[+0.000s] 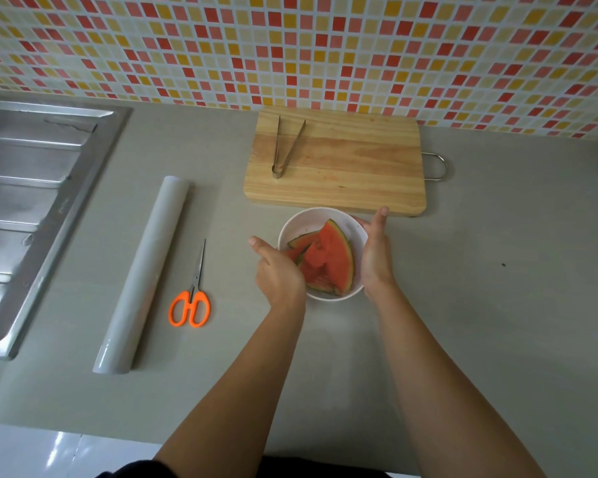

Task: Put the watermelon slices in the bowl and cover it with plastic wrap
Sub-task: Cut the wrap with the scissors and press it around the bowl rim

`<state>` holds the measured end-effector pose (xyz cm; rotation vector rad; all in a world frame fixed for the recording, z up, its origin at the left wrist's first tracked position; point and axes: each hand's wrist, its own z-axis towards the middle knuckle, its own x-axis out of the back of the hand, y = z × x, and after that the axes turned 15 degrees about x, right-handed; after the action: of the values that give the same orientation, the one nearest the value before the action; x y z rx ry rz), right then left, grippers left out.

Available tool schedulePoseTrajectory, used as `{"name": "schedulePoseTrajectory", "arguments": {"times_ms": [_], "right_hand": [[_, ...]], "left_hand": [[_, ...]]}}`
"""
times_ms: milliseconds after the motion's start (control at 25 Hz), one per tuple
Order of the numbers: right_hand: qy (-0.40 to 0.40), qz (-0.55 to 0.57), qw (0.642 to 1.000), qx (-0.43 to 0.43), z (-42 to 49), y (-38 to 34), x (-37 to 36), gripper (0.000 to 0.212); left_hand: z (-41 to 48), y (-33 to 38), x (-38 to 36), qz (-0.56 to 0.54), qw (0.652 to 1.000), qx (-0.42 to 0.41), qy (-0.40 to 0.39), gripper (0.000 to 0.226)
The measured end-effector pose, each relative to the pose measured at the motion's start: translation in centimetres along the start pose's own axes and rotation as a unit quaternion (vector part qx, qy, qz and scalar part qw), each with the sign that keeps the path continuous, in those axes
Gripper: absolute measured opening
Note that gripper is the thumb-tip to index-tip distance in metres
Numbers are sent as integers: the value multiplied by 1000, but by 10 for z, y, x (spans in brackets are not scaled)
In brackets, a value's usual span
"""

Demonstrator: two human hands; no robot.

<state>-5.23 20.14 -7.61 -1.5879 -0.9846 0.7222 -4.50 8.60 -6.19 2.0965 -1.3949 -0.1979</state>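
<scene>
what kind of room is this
Most likely a home kitchen: a stainless steel sink set into a grey counter, a mosaic tile backsplash behind it, and a wooden cutting board with tongs on it.

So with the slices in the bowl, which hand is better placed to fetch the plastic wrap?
Left. The plastic wrap roll lies on the left hand's side of the bowl, past the scissors. The right hand, at the bowl's far side, would have to cross over.

Red watermelon slices [328, 257] lie piled in the uncovered white bowl [320, 216].
</scene>
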Motion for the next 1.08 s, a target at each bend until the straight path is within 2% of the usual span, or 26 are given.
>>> {"name": "schedulePoseTrajectory", "arguments": {"times_ms": [240, 400, 520, 600, 680, 760, 840, 920, 1000, 1080], "right_hand": [[8, 13, 1000, 3, -3, 0, -4, 84], [3, -9, 1000, 2, -4, -2, -6, 87], [9, -33, 999, -17, -7, -4, -7, 85], [63, -27, 998, -8, -10, -4, -3, 81], [139, -18, 989, 42, -20, -12, 6, 71], [179, -69, 979, 67, -39, -16, 14, 62], [157, -142, 977, 38, -67, -7, 15, 56], [109, -92, 990, -12, -92, 3, 6, 60], [90, 8, 995, -42, -97, 4, -2, 63], [93, 68, 992, -50, -84, -5, -2, 65]], "left_hand": [[0, -1, 7, 46, 997, -37, 44, 71], [6, -7, 11, 49, 997, -41, 47, 85], [8, -9, 14, 68, 988, -75, 115, 79], [14, -8, 18, 78, 978, -126, 145, 68], [22, 2, 28, 43, 982, -153, 98, 63], [35, 18, 39, 33, 986, -165, -18, 64], [40, 35, 48, 103, 969, -170, -145, 71], [40, 46, 49, 189, 938, -172, -235, 77], [33, 45, 50, 218, 923, -169, -267, 78], [29, 32, 58, 173, 941, -164, -241, 76]]}}
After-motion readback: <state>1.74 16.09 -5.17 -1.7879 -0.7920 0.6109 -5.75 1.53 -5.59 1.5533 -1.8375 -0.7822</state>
